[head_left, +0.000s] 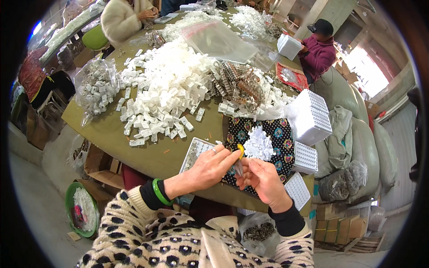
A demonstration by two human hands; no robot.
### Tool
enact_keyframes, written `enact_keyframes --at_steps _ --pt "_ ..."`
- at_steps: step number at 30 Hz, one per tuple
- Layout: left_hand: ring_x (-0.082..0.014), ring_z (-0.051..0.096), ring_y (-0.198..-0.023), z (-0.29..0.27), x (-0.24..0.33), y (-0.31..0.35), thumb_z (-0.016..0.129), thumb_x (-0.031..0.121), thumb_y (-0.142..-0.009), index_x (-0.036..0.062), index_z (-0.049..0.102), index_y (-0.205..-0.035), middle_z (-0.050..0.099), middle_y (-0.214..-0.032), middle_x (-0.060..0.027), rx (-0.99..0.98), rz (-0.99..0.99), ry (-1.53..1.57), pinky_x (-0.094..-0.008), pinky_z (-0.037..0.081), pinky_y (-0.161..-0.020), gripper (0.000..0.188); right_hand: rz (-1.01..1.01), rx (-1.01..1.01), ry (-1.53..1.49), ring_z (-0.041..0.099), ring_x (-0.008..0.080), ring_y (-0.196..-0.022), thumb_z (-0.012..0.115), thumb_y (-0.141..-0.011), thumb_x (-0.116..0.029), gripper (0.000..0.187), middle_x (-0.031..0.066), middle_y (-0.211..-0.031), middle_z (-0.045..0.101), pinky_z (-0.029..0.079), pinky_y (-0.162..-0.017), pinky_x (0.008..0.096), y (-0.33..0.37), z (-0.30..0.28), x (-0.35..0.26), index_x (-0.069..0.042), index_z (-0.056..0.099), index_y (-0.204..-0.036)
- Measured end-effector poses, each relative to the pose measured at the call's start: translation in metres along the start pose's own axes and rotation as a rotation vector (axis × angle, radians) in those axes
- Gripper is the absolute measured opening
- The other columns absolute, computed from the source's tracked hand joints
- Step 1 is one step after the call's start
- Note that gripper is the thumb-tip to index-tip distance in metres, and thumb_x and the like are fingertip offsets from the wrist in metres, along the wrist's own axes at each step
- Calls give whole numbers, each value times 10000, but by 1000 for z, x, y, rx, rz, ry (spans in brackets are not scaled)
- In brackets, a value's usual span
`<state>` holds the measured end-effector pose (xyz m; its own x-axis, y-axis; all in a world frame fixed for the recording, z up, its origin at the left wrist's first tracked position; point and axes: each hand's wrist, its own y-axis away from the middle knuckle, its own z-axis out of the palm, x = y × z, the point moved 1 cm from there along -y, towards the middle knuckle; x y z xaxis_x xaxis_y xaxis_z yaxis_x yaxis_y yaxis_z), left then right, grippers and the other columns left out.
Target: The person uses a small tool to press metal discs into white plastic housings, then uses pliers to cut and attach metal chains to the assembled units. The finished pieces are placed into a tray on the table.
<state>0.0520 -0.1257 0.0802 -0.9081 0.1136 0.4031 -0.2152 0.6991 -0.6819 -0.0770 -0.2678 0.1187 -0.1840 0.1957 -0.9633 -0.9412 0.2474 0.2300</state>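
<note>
In front of me, over the table's near edge, my left hand [210, 166] and my right hand [264, 179] are close together with bent, pinching fingers. Beside the left fingertips shows a small bright yellow piece [241, 151]; whether it is a finger cover or part of a tool is unclear. A thin greyish piece [239, 168] lies between the two hands, at the right fingertips. Beneath them a black patterned cloth [282, 147] carries a heap of small flat white pieces [258, 144]. A white tray of small round-topped parts [195, 154] is partly hidden behind my left hand.
A large heap of white plastic blocks [167, 85] covers the table [96, 127], with bundled metallic strips [239, 85] beside it. White slotted trays [313, 117] are stacked at right; another tray [297, 190] sits at the near corner. Across the table a person [319, 53] handles trays.
</note>
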Motion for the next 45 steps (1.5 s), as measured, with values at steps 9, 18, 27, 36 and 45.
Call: enact_keyframes --at_steps 9,18,27,36,45 --pt "-362 589 -701 -4 12 13 626 -2 -813 -20 563 -1012 583 -787 -174 -62 -341 650 -410 460 -622 209 -185 -21 207 570 146 -1099 634 -946 -110 510 97 -1248 595 477 -921 277 -2 21 25 7 437 -1401" --pt "-309 649 -772 -25 -28 -2 694 119 -812 -10 644 -987 633 -847 -151 -375 -234 495 -386 520 -660 223 179 -11 -594 672 265 -851 454 -1025 -183 304 148 -1047 650 561 -752 394 0 17 66 25 502 -1240" --pt "-333 575 -851 -27 -182 -77 550 -41 -726 48 634 -925 568 -882 -128 -216 -119 -388 -441 477 -680 234 243 96 -649 660 328 -989 471 -1023 -189 291 235 -1063 651 560 -608 343 42 -7 86 22 498 -1222" --pt "-241 515 -1034 11 -223 -119 608 57 -733 108 613 -865 563 -984 -70 -308 149 -763 -388 399 -880 142 262 29 -800 650 312 -908 440 -1032 -138 245 212 -1019 604 527 -551 328 53 -9 87 16 517 -1206" --pt "-256 652 -849 -36 -261 -161 479 -116 -721 14 675 -978 699 -891 -140 -215 -178 1 -353 499 -777 348 260 10 -815 639 251 -904 465 -1030 -141 249 170 -1022 603 504 -543 305 62 -16 84 -2 495 -1233"
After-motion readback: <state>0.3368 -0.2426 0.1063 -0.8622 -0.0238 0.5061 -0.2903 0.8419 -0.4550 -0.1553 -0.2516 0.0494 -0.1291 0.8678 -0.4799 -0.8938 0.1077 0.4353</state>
